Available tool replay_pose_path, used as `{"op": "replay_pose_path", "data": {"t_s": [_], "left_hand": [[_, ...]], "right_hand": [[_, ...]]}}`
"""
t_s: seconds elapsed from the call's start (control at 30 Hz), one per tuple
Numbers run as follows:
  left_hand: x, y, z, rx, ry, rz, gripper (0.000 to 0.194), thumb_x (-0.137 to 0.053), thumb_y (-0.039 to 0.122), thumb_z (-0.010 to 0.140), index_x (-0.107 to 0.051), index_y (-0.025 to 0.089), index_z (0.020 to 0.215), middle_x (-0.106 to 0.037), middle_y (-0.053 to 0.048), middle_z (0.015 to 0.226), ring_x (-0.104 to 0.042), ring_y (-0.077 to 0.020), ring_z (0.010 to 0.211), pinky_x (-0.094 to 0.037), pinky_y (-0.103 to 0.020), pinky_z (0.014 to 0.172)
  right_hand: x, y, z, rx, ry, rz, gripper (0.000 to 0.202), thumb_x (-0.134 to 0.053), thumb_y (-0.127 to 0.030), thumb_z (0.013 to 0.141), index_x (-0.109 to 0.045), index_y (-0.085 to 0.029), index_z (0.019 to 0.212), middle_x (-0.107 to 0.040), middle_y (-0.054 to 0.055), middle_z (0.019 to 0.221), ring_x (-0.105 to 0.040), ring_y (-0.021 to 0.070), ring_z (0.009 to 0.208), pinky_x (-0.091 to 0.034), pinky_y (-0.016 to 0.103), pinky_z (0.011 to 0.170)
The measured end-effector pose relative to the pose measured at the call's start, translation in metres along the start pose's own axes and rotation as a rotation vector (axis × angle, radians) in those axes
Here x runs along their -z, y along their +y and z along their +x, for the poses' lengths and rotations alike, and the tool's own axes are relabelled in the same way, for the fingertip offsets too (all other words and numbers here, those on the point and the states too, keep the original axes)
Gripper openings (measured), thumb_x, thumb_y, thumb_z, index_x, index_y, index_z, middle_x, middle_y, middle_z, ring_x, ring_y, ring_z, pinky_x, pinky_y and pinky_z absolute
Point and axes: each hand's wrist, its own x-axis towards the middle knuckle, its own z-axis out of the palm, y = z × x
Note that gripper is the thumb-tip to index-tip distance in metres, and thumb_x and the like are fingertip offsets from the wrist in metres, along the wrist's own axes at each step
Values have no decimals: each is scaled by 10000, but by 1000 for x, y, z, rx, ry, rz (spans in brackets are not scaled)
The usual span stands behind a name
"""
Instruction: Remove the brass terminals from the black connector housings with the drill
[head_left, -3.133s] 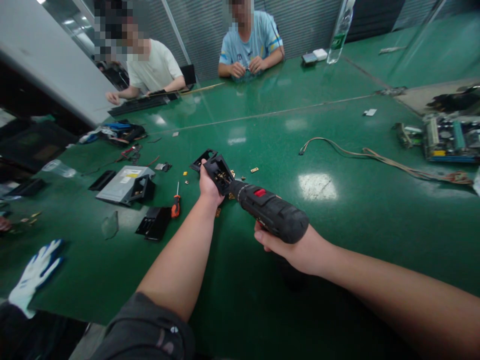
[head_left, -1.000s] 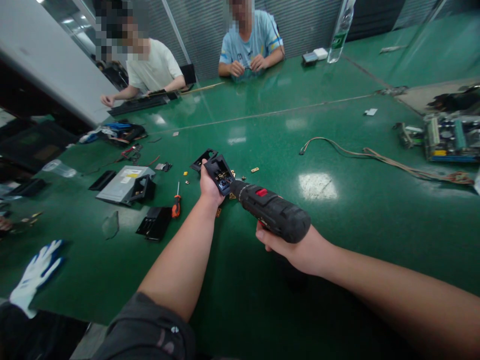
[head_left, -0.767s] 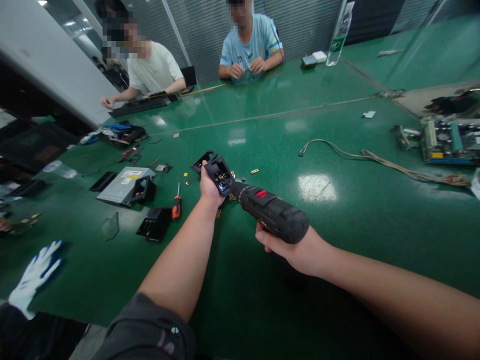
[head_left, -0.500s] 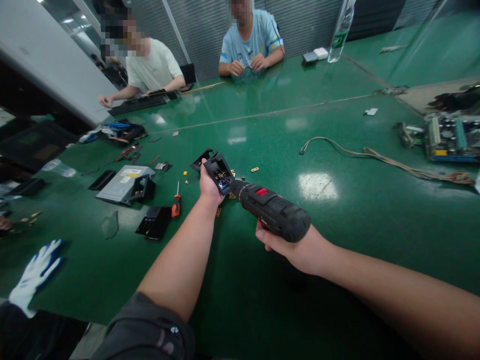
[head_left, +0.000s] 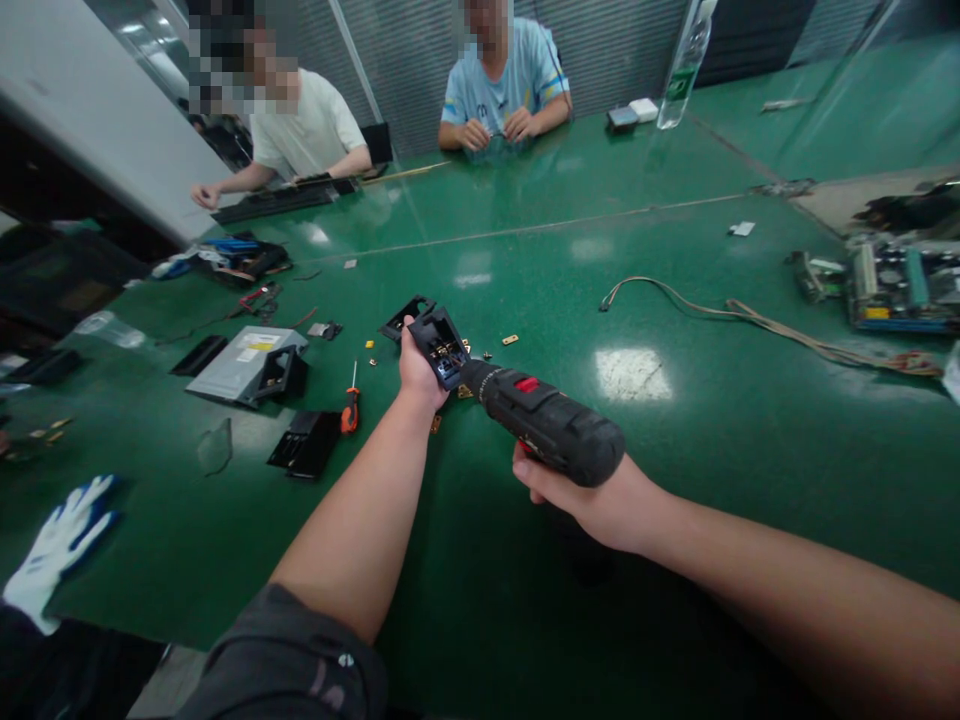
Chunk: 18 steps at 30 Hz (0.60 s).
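My left hand (head_left: pixel 421 375) is closed around a black plastic housing (head_left: pixel 441 348) whose open side faces up, with small brass-coloured parts inside. My right hand (head_left: pixel 574 495) grips a black power drill (head_left: pixel 551 420) with a red switch; its front end meets the housing's near right edge, and the tip is hidden. Another black plastic piece (head_left: pixel 409 316) is just beyond my left hand. Small brass plates lie around the housing, one (head_left: pixel 510 340) to its right. An orange-handled screwdriver (head_left: pixel 350 410) rests left of my left forearm.
On the green table (head_left: pixel 525 270), a silver drive (head_left: pixel 244 365), black box (head_left: pixel 306 443) and white glove (head_left: pixel 60 545) lie left. Cables (head_left: pixel 780 325) and a circuit board (head_left: pixel 900 285) are right. Two people sit across, near a bottle (head_left: pixel 681 80).
The view has shifted slightly, moving the objects at the left a little further left. Both hands, the housing and the drill keep nearly the same positions.
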Motion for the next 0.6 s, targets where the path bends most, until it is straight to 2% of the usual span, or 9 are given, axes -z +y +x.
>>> {"op": "replay_pose_path", "data": {"t_s": [0.17, 0.33, 0.5, 0.6], "left_hand": [[-1, -3, 1, 5, -1, -7, 742, -662, 946, 1100, -837, 229, 1170, -811, -89, 883, -791, -287, 759, -686, -418, 763], [-3, -3, -2, 12, -16, -29, 735, -603, 903, 1154, -861, 216, 1195, -813, -106, 876, -773, -292, 738, -666, -421, 729], [-4, -2, -3, 27, -19, -35, 736, -590, 890, 1173, -859, 206, 1146, -820, -105, 869, -762, -273, 705, -659, -404, 686], [-3, -2, -2, 18, -20, -42, 735, -597, 885, 1176, -859, 201, 1120, -831, -118, 894, -789, -284, 748, -686, -415, 739]], "right_hand": [[3, -2, -1, -31, -34, 35, 508, -848, -432, 1091, -722, -248, 1546, -848, 54, 1051, -864, 284, 964, -754, 486, 943], [6, -3, -1, -30, -50, -3, 573, -837, -399, 1093, -664, -255, 1621, -838, 37, 1024, -828, 265, 887, -725, 465, 869], [6, -2, -1, -23, -48, -1, 506, -816, -404, 1103, -680, -253, 1566, -822, 41, 1038, -825, 261, 907, -720, 454, 851], [7, -3, -1, -24, -56, -7, 434, -834, -415, 1101, -706, -266, 1487, -809, 46, 1036, -834, 278, 953, -731, 476, 891]]}}
